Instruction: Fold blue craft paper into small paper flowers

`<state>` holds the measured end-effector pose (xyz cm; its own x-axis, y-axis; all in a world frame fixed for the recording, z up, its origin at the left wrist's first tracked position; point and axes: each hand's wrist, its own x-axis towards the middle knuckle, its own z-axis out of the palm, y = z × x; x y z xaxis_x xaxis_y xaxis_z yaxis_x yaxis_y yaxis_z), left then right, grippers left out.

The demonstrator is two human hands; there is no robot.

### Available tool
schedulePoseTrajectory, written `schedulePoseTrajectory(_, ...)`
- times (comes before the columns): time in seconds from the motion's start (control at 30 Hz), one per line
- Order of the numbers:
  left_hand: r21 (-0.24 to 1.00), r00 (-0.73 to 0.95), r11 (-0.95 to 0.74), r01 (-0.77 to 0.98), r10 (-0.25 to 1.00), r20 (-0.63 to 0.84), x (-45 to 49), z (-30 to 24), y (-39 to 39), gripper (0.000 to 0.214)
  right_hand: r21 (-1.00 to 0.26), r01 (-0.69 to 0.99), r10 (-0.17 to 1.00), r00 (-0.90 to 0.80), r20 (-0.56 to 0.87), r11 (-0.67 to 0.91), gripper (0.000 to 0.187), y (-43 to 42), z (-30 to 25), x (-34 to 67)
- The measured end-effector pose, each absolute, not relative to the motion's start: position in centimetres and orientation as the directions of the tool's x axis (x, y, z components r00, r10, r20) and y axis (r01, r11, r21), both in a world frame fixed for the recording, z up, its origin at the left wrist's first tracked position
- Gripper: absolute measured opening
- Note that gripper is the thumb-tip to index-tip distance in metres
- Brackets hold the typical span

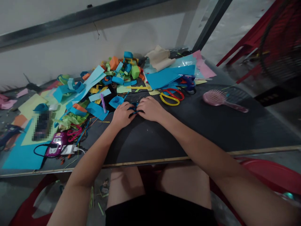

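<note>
Both hands meet near the middle of the table. My left hand [122, 115] has its fingers curled and closed at one side of a small dark blue piece [134, 106]. From the other side my right hand [150, 109] closes its bent fingers on the same piece. Fingers cover most of it, so its kind and shape are unclear. Just beyond my left hand lies a folded light blue paper piece [116, 101]. Scissors with yellow and red handles [169, 96] rest to the right of my right hand, their blades hidden by blue paper sheets [164, 77].
A heap of coloured paper pieces [122, 70] lies against the wall. A pink hairbrush [215, 97] is at the right. Leftward are a purple power socket [56, 145], a white plug [68, 149], pink-handled scissors [74, 133], a glue gun [9, 133] and a blurred-out phone-like object [42, 125].
</note>
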<state>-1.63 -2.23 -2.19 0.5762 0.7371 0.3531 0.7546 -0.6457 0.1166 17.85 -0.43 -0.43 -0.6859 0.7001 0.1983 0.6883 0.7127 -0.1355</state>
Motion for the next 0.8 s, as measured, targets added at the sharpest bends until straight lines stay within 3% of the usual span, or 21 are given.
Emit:
schedulePoseTrajectory(0.13,0.127,0.569,-0.632,0.765,0.754,0.328,-1.8,-2.1,-2.2,0.020,-0.202,0.659,0.688,-0.674,0.270,0.724,0.027,-0.2,-0.8,18.6)
schedulePoseTrajectory(0.27,0.131,0.566,-0.638,0.759,0.746,0.351,-1.9,-2.1,-2.4,0.019,-0.190,0.677,0.684,-0.603,0.411,0.711,0.046,-0.2,-0.7,19.4)
schedulePoseTrajectory(0.5,0.122,0.519,-0.596,0.794,0.768,0.375,-2.1,-2.1,-2.2,0.023,-0.158,0.706,0.713,-0.626,0.316,0.691,0.032,-0.3,-1.4,18.6)
schedulePoseTrajectory(0.8,0.076,0.503,-0.557,0.827,0.793,0.343,-2.3,-1.8,-2.6,0.023,-0.098,0.675,0.660,-0.664,0.353,0.731,0.026,-0.3,-1.2,18.2)
